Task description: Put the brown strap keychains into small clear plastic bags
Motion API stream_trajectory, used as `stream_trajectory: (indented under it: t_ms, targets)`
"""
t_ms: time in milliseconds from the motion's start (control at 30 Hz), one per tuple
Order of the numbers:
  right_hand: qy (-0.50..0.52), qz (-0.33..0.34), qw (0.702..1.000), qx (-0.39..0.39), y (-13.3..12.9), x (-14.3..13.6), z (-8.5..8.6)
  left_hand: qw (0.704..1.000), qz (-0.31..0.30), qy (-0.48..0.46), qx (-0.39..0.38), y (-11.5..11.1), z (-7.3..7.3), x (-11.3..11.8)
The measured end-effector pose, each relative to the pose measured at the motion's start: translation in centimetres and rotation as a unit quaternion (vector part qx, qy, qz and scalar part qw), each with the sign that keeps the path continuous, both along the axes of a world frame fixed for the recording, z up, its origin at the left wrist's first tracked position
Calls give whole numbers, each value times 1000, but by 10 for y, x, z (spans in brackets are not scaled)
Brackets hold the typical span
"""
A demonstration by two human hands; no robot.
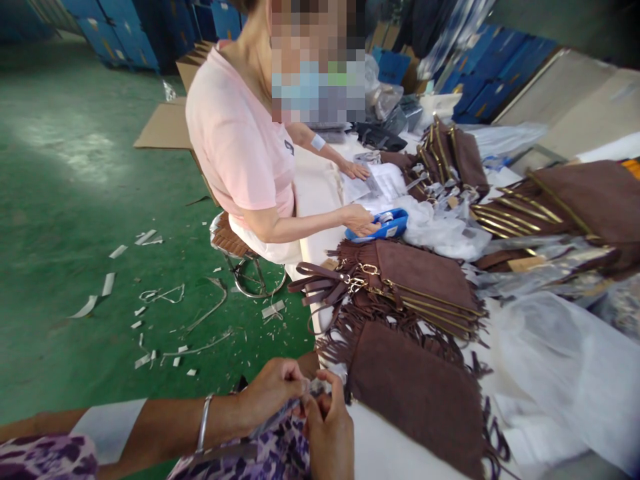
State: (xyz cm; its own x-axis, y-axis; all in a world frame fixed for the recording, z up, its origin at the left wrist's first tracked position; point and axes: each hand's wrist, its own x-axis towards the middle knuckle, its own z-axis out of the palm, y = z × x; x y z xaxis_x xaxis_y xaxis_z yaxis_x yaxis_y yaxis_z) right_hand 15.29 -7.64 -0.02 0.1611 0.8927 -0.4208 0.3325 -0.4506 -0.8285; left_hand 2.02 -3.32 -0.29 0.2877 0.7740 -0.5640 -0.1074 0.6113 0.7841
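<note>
Low in the view, close to my lap, my left hand [273,395] and my right hand [330,430] meet with their fingertips pinched together. Between them is a thin, greyish piece of clear plastic [280,419], mostly covered by the fingers; its exact kind does not show. Just right of my hands, a brown fringed bag [410,387] lies flat on the white table [380,433]. Beyond it rests a stack of similar brown bags [425,273] with gold zips, clasps and wrist straps.
A co-worker in a pink top [235,133] sits across the table's left side, one hand at a blue tray [395,225]. More brown bags [585,207] and clear plastic bags [565,367] fill the right. Paper scraps litter the green floor [100,367].
</note>
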Motion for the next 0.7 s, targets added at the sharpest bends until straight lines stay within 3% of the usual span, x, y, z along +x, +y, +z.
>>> stream_trajectory:
  t_ms: [233, 433, 567, 700]
  targets:
    - [14, -89, 996, 9, -8, -11, -5, 999, 36, 14, -9, 1, -2, 6]
    - [51, -182, 981, 35, -19, -16, -39, 995, 76, 24, -58, -3, -18, 10]
    - [53, -170, 984, 3, -21, -11, -51, 993, 60, 56, -89, -3, -21, 10]
    - [-1, -151, 988, 36, -21, -13, -41, 995, 33, 90, -21, -2, -11, 12]
